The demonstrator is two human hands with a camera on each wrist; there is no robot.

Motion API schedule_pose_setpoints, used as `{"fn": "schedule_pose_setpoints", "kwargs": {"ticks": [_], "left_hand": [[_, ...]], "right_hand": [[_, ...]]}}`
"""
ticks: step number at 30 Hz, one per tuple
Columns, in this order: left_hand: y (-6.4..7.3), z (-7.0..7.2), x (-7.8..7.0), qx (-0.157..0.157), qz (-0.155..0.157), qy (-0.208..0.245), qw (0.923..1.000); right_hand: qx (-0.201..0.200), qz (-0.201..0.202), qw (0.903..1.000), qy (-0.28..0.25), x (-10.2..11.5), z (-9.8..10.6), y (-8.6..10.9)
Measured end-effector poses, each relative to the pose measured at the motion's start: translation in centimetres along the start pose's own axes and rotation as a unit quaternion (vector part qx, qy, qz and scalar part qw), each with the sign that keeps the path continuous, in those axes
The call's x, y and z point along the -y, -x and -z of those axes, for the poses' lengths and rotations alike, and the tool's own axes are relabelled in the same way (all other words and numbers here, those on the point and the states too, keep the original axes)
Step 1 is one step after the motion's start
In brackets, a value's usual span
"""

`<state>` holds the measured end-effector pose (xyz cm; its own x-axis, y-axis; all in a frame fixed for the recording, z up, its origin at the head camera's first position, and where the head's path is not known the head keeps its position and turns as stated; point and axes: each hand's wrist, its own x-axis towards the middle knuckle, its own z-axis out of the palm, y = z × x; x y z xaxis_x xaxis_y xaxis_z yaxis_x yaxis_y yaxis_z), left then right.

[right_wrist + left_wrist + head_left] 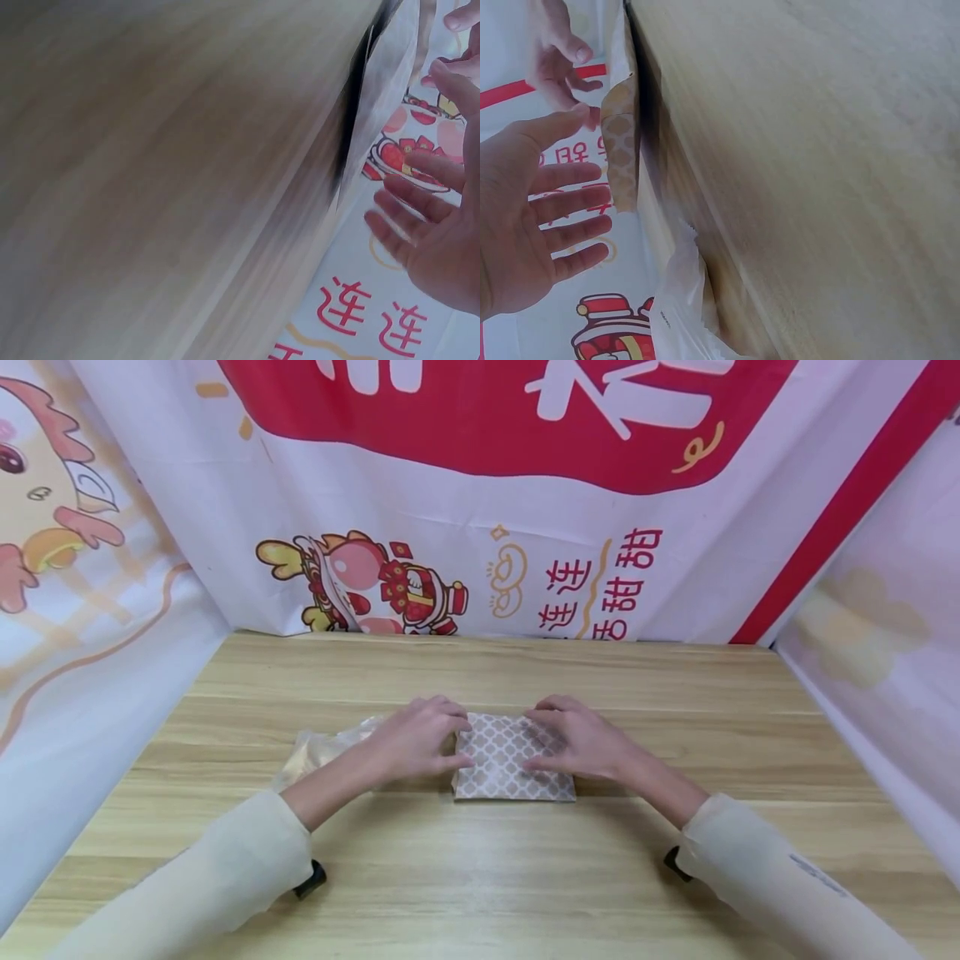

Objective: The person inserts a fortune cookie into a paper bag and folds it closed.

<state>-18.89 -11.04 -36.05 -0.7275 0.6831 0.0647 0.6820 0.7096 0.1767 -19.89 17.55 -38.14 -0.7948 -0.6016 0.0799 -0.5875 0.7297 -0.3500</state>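
Observation:
A flat paper bag (491, 772) with a tan and white lattice pattern lies on the wooden table in the head view. My left hand (422, 739) is at its left edge, thumb and fingers spread apart. Over the bag's right part hovers my right hand (585, 745), its fingers loosely bent and holding nothing. From the left wrist view, the fingers of the left hand (532, 202) are extended beside the folded side of the paper bag (621, 139). The right wrist view has the right hand (442, 217) with parted fingers beside the bag (382, 90).
A crumpled clear plastic bag (318, 753) lies left of the paper bag, partly behind the left forearm. Printed cloth (465, 510) hangs along the table's back edge, and more cloth borders both sides. The wooden table (495, 877) extends in front of the bag.

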Motion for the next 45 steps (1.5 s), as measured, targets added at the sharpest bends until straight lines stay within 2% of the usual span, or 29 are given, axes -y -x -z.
{"fn": "schedule_pose_setpoints", "kwargs": {"ticks": [4,8,17,35,45], "left_hand": [[0.0,-0.2,0.1,0.011,0.004,-0.003,0.9999],[-0.1,-0.3,0.3,0.020,0.011,0.001,0.9997],[0.0,-0.2,1.1,0.033,0.012,0.007,0.9993],[-0.2,-0.3,1.7,0.057,0.016,0.038,0.9975],[-0.3,-0.5,1.6,0.074,0.041,0.039,0.9956]], "right_hand": [[0.030,0.003,0.9989,-0.037,0.7,-0.4,-0.5],[0.045,0.009,0.9981,-0.042,0.9,-0.7,-0.8],[0.066,-0.001,0.9974,-0.028,1.2,-1.0,-1.1],[0.073,-0.005,0.9971,-0.023,1.3,-1.5,-1.5],[0.085,0.009,0.9960,0.025,2.0,-1.7,-1.9]]}}
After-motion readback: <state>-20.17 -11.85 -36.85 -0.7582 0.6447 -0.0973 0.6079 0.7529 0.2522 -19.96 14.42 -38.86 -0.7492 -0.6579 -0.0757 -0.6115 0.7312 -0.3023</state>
